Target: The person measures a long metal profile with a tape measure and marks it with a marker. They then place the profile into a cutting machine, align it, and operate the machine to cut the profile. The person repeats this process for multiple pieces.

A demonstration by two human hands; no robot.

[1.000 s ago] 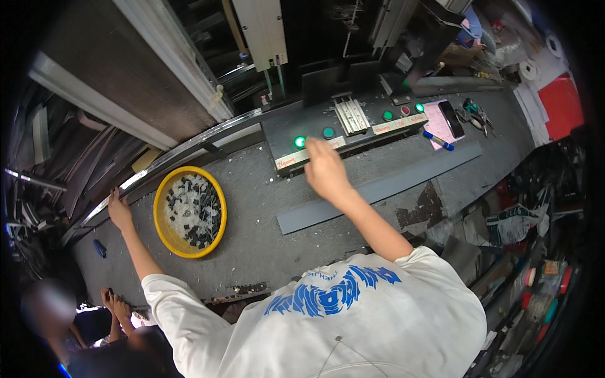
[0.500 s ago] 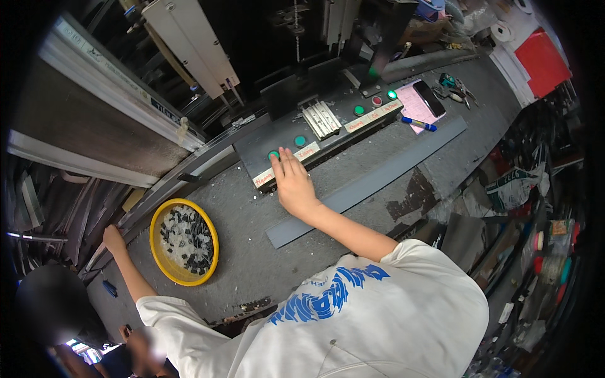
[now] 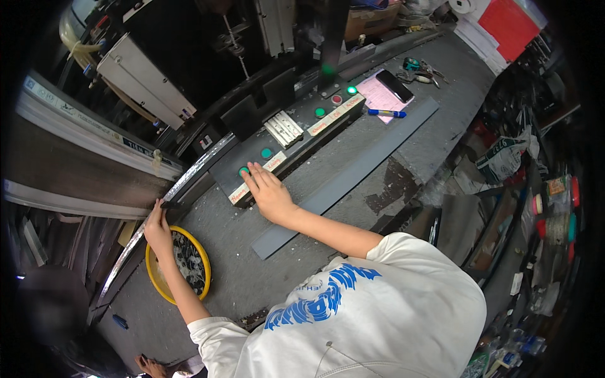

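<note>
My right hand (image 3: 271,196) rests on a dark control box, its fingers stretched out over the green button (image 3: 243,171) at the left end and holding nothing. Beside that button is a second green one (image 3: 266,153). My left hand (image 3: 158,228) is closed at the edge of a long shiny metal strip (image 3: 129,257), which runs along the back of the bench towards the machine. Part of this grip is hidden by the hand itself. Under my left forearm stands a yellow basket (image 3: 206,280) holding small black and clear pieces.
A flat grey bar (image 3: 353,176) lies diagonally across the bench. Farther right are a blue marker (image 3: 387,113), pink paper (image 3: 372,94), a black phone (image 3: 394,86) and pliers (image 3: 425,78). Another person's hand (image 3: 150,366) shows at the lower left.
My left hand has moved right and away from me along the back edge, and the shiny strip now shows beside it. My right hand stays at the green button. The view has shifted.
</note>
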